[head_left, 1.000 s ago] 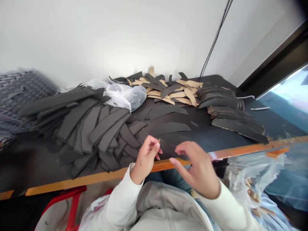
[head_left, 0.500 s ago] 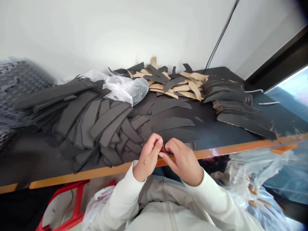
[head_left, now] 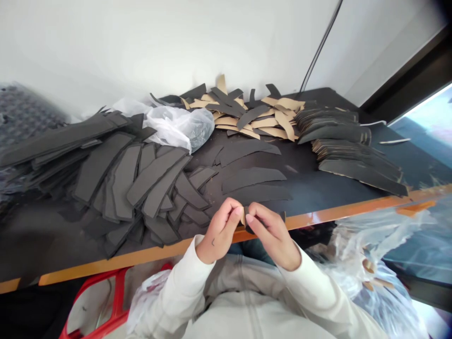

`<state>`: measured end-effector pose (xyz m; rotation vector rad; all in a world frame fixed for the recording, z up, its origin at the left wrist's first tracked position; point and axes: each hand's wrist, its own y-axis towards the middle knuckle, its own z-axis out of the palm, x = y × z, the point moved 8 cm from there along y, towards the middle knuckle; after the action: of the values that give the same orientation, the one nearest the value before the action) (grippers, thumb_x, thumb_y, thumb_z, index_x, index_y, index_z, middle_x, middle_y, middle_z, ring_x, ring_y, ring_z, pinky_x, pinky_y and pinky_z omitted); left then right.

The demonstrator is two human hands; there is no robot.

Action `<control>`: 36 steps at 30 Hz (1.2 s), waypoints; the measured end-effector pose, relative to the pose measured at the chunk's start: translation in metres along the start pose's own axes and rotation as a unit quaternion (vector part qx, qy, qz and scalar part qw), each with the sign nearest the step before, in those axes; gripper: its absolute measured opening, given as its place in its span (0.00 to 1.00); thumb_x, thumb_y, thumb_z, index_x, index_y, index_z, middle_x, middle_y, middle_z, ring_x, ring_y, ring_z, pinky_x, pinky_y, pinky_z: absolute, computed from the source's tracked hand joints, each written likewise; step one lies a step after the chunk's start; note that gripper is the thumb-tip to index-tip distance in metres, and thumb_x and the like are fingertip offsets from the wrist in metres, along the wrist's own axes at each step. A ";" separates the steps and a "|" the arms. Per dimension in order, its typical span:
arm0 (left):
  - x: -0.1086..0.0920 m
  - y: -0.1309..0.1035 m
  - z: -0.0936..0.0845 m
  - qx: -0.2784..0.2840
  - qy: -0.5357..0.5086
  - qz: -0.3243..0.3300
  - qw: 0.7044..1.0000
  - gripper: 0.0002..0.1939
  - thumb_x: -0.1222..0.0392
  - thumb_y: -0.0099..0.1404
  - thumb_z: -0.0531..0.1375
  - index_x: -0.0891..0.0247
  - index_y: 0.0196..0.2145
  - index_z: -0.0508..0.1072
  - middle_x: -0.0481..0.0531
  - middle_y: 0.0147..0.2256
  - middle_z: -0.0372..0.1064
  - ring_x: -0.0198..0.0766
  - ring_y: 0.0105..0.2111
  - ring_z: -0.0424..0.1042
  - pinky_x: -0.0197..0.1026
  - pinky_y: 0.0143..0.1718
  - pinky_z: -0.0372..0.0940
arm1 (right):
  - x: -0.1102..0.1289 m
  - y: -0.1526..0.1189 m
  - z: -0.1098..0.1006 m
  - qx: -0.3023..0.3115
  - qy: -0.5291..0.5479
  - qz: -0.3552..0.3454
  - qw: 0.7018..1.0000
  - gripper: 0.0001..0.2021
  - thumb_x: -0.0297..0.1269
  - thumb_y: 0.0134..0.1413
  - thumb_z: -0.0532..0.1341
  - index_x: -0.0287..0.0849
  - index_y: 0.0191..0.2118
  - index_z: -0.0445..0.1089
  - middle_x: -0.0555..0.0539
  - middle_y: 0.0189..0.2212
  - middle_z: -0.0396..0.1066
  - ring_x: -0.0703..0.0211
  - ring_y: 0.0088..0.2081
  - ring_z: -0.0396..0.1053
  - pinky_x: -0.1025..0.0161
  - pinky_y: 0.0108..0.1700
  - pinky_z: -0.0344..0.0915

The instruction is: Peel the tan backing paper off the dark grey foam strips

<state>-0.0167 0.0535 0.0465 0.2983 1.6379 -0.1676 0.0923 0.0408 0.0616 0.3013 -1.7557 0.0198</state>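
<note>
My left hand point(head_left: 221, 230) and my right hand point(head_left: 272, 231) meet over the table's front edge. Between their fingertips they pinch a small strip point(head_left: 243, 217), tan on one face and dark on the other; my fingers cover much of it. Just beyond lie a few curved dark pieces point(head_left: 254, 176), flat on the black table point(head_left: 303, 188). To the left spreads a large heap of dark foam-like pieces point(head_left: 123, 183). Mixed tan and black curved strips point(head_left: 278, 117) are piled at the back. Neat stacks of dark pieces point(head_left: 356, 165) stand on the right.
A clear plastic bag point(head_left: 180, 126) rests between the heaps at the back. Below the table are a red stool point(head_left: 118, 296) on the left and a big plastic bag point(head_left: 384, 263) on the right. A cable point(head_left: 321, 44) hangs against the wall.
My fingertips have parted slightly, and the strip's tan face now shows between them. The camera view has shifted a little.
</note>
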 end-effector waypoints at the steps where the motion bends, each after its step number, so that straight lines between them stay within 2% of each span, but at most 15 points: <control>1: 0.004 0.001 -0.005 -0.023 0.006 -0.011 1.000 0.17 0.46 0.73 0.47 0.59 0.32 0.60 0.45 0.27 0.55 0.35 0.27 0.58 0.37 0.32 0.58 | -0.006 0.001 -0.002 -0.015 0.070 0.028 0.997 0.15 0.43 0.65 0.54 0.45 0.26 0.56 0.55 0.22 0.55 0.64 0.24 0.54 0.65 0.27 0.54; 4: 0.013 0.002 -0.027 -0.111 0.074 -0.033 0.991 0.17 0.44 0.73 0.46 0.58 0.32 0.59 0.43 0.24 0.52 0.33 0.24 0.55 0.36 0.29 0.57 | -0.018 0.004 -0.016 -0.124 0.281 0.077 0.948 0.17 0.48 0.59 0.58 0.46 0.26 0.52 0.58 0.20 0.49 0.67 0.19 0.48 0.67 0.21 0.50; 7: 0.013 0.001 -0.051 -0.175 0.147 -0.034 0.973 0.17 0.46 0.73 0.45 0.58 0.31 0.59 0.42 0.23 0.53 0.34 0.23 0.56 0.35 0.28 0.55 | -0.018 0.005 -0.035 -0.200 0.379 0.074 0.900 0.17 0.49 0.56 0.59 0.47 0.26 0.53 0.58 0.19 0.46 0.67 0.17 0.44 0.68 0.19 0.48; 12: 0.002 -0.006 -0.087 -0.283 0.277 -0.026 0.918 0.10 0.53 0.70 0.53 0.59 0.32 0.65 0.47 0.25 0.59 0.38 0.28 0.61 0.37 0.30 0.51 | -0.014 0.001 -0.058 -0.194 0.432 0.040 0.880 0.17 0.44 0.58 0.58 0.47 0.19 0.62 0.57 0.15 0.43 0.65 0.16 0.38 0.67 0.15 0.43; 15: -0.009 -0.006 -0.092 -0.307 0.425 -0.011 0.852 0.11 0.53 0.70 0.54 0.60 0.32 0.69 0.50 0.25 0.64 0.42 0.30 0.66 0.38 0.29 0.51 | -0.014 -0.010 -0.059 -0.191 0.477 0.019 0.857 0.16 0.41 0.60 0.58 0.49 0.21 0.69 0.56 0.14 0.47 0.64 0.15 0.39 0.66 0.13 0.40; 17: -0.017 -0.007 -0.090 -0.309 0.473 0.005 0.825 0.11 0.53 0.71 0.52 0.60 0.39 0.71 0.53 0.29 0.70 0.43 0.33 0.69 0.39 0.31 0.55 | -0.010 -0.016 -0.053 -0.186 0.508 0.015 0.841 0.15 0.40 0.61 0.57 0.50 0.24 0.71 0.56 0.14 0.49 0.64 0.15 0.40 0.66 0.12 0.39; 20: -0.034 -0.020 -0.089 -0.355 0.358 0.060 0.861 0.17 0.56 0.74 0.47 0.60 0.58 0.61 0.57 0.43 0.73 0.43 0.43 0.72 0.40 0.37 0.62 | -0.002 -0.022 -0.041 -0.188 0.506 0.026 0.841 0.15 0.40 0.63 0.55 0.50 0.25 0.70 0.55 0.16 0.47 0.63 0.16 0.39 0.66 0.11 0.37; 21: -0.043 -0.030 -0.086 -0.381 0.311 0.106 0.864 0.19 0.57 0.74 0.46 0.60 0.60 0.56 0.58 0.47 0.71 0.43 0.46 0.71 0.42 0.40 0.64 | 0.002 -0.023 -0.038 -0.188 0.495 0.027 0.848 0.15 0.41 0.63 0.55 0.49 0.24 0.68 0.55 0.16 0.45 0.63 0.16 0.38 0.66 0.12 0.37; 23: -0.065 -0.050 -0.071 -0.402 0.267 0.234 0.844 0.18 0.60 0.71 0.50 0.58 0.58 0.57 0.58 0.50 0.67 0.44 0.49 0.69 0.46 0.45 0.67 | 0.011 -0.022 -0.032 -0.179 0.475 0.022 0.862 0.17 0.43 0.63 0.55 0.49 0.22 0.64 0.56 0.17 0.40 0.63 0.17 0.38 0.66 0.13 0.40; 25: -0.078 -0.061 -0.042 -0.348 0.294 0.326 0.828 0.19 0.61 0.64 0.58 0.58 0.53 0.62 0.57 0.47 0.65 0.46 0.48 0.68 0.50 0.47 0.67 | 0.018 -0.020 -0.027 -0.160 0.463 0.020 0.872 0.19 0.45 0.62 0.55 0.48 0.20 0.60 0.56 0.17 0.38 0.62 0.18 0.38 0.65 0.15 0.44; 26: -0.078 -0.060 -0.026 -0.301 0.310 0.337 0.836 0.22 0.62 0.60 0.62 0.58 0.51 0.62 0.56 0.45 0.64 0.47 0.47 0.67 0.52 0.48 0.67 | 0.021 -0.019 -0.024 -0.149 0.458 0.022 0.876 0.20 0.46 0.62 0.55 0.48 0.19 0.59 0.55 0.17 0.38 0.62 0.18 0.39 0.65 0.16 0.46; 28: -0.069 -0.052 -0.004 -0.230 0.300 0.311 0.872 0.27 0.63 0.56 0.66 0.59 0.52 0.61 0.56 0.44 0.65 0.48 0.47 0.67 0.54 0.51 0.66 | 0.025 -0.018 -0.017 -0.126 0.442 0.022 0.888 0.20 0.47 0.63 0.53 0.48 0.19 0.57 0.54 0.17 0.40 0.60 0.19 0.43 0.64 0.17 0.50; 30: -0.057 -0.043 0.006 -0.198 0.237 0.274 0.911 0.28 0.63 0.57 0.66 0.57 0.53 0.60 0.56 0.44 0.66 0.47 0.47 0.68 0.54 0.51 0.66 | 0.029 -0.019 -0.008 -0.101 0.417 0.013 0.903 0.20 0.48 0.63 0.51 0.48 0.20 0.55 0.53 0.17 0.43 0.59 0.19 0.48 0.63 0.18 0.55; 33: -0.040 -0.030 0.009 -0.166 0.098 0.223 0.956 0.21 0.64 0.62 0.62 0.55 0.51 0.61 0.54 0.42 0.68 0.43 0.43 0.70 0.49 0.46 0.68 | 0.033 -0.023 0.004 -0.060 0.377 -0.003 0.924 0.21 0.51 0.64 0.47 0.48 0.22 0.54 0.52 0.17 0.50 0.58 0.21 0.56 0.63 0.19 0.60; 36: -0.031 -0.024 0.000 -0.180 0.019 0.202 0.963 0.17 0.67 0.64 0.60 0.56 0.49 0.62 0.51 0.39 0.69 0.39 0.39 0.71 0.45 0.42 0.68 | 0.037 -0.030 0.007 0.059 0.288 -0.029 0.956 0.25 0.60 0.63 0.43 0.48 0.28 0.63 0.49 0.21 0.62 0.59 0.24 0.65 0.64 0.21 0.63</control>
<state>-0.0211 0.0280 0.0757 0.3492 1.5753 0.4427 0.0850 0.0039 0.0910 0.3897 -1.1673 0.1546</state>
